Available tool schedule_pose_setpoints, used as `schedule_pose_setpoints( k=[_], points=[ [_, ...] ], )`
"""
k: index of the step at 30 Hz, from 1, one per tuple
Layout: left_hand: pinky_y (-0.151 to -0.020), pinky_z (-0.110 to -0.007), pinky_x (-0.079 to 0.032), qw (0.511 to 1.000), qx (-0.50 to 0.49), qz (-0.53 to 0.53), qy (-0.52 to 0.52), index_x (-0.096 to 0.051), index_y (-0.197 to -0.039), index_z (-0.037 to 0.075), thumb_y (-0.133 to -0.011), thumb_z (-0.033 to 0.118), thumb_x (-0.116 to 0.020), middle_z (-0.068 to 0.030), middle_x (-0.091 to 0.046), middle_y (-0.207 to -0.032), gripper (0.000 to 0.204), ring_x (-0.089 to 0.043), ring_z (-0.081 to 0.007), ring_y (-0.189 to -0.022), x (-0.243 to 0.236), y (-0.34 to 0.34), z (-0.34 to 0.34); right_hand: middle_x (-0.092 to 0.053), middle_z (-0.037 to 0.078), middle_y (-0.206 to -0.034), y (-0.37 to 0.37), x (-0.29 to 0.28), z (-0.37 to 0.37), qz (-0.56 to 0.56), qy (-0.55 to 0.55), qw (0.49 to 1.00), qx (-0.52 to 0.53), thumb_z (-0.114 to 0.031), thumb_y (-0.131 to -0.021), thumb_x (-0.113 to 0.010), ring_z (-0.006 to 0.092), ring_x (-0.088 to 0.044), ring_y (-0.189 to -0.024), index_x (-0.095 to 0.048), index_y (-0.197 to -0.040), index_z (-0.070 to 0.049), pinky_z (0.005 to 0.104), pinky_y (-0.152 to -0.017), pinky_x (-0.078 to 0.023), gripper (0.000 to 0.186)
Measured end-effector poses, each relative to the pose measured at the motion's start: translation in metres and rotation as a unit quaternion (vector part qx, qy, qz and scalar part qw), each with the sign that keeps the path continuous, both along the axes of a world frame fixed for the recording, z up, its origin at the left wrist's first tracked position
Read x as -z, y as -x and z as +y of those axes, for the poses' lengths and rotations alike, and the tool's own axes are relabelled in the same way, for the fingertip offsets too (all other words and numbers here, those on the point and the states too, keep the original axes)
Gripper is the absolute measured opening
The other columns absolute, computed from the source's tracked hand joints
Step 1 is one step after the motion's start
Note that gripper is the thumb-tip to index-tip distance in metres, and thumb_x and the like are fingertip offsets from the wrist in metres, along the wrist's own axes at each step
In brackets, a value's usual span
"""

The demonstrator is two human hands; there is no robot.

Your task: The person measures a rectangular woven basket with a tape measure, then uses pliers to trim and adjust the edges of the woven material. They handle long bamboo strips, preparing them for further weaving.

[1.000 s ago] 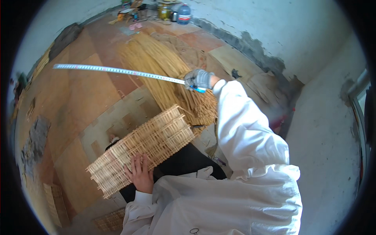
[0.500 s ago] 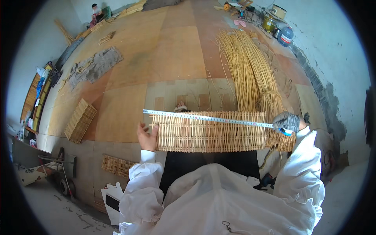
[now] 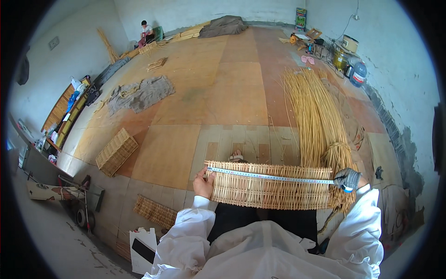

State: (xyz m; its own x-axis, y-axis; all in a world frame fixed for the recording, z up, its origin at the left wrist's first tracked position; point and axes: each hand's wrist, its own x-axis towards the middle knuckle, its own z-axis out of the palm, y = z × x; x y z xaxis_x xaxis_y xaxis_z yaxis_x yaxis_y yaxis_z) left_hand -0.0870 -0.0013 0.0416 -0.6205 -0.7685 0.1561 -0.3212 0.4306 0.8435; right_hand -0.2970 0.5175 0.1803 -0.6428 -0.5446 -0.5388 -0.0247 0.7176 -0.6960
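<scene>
A flat woven wicker panel (image 3: 274, 193) lies across in front of me, over my legs. The white blade of a tape measure (image 3: 274, 177) stretches along its upper part from the left edge to the right edge. My bare left hand (image 3: 203, 184) grips the panel's left edge, its thumb beside the end of the blade. In a grey glove, my right hand (image 3: 347, 178) closes round the tape measure's blue case at the panel's right end. Most of the case is hidden by the glove.
A large bundle of long willow rods (image 3: 318, 116) lies just beyond the panel's right side. To the left are a wicker basket (image 3: 117, 151), a smaller woven panel (image 3: 155, 211) and a grey cloth (image 3: 144, 95). Far back, another person (image 3: 147, 35) sits by the wall.
The tape's free end, earlier jutting past the panel's left edge, now lies at that edge beside my left thumb. My left hand has closed there. The view has tilted up and left.
</scene>
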Motion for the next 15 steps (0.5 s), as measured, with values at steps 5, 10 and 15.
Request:
schedule_pose_setpoints(
  k=[5, 10, 15],
  points=[
    [-0.057, -0.031, -0.048, 0.998, -0.012, 0.021, 0.051, -0.061, -0.111, -0.002, -0.075, 0.022, -0.073, -0.0148, -0.065, -0.083, 0.044, -0.058, -0.0161, -0.06, 0.0, -0.007, 0.002, -0.062, 0.002, -0.075, -0.001, 0.007, -0.014, 0.024, 0.022, 0.999, -0.004, -0.007, -0.084, -0.059, 0.0146, -0.055, -0.062, -0.064, -0.099, -0.002, 0.0252, -0.058, -0.046, 0.017],
    [-0.061, -0.033, -0.05, 0.998, -0.015, -0.01, 0.056, -0.057, -0.116, -0.003, -0.075, 0.029, -0.072, -0.0173, -0.065, -0.086, 0.053, -0.063, -0.0227, -0.066, -0.005, -0.018, 0.003, -0.062, 0.004, -0.069, 0.008, 0.018, -0.011, 0.114, 0.057, 0.989, -0.081, -0.002, -0.078, -0.058, 0.0148, -0.058, -0.062, -0.065, -0.089, -0.002, 0.0272, -0.06, -0.048, 0.013],
    [-0.063, -0.039, -0.051, 0.967, -0.019, -0.089, 0.237, -0.048, -0.127, 0.002, -0.072, 0.045, -0.071, -0.0185, -0.065, -0.084, 0.074, -0.064, -0.0324, -0.071, -0.014, -0.021, 0.023, -0.063, 0.005, -0.069, 0.026, 0.035, -0.006, 0.124, 0.065, 0.979, -0.146, -0.002, -0.078, -0.059, 0.0142, -0.059, -0.064, -0.065, -0.089, -0.001, 0.0275, -0.062, -0.048, 0.013]
  ],
)
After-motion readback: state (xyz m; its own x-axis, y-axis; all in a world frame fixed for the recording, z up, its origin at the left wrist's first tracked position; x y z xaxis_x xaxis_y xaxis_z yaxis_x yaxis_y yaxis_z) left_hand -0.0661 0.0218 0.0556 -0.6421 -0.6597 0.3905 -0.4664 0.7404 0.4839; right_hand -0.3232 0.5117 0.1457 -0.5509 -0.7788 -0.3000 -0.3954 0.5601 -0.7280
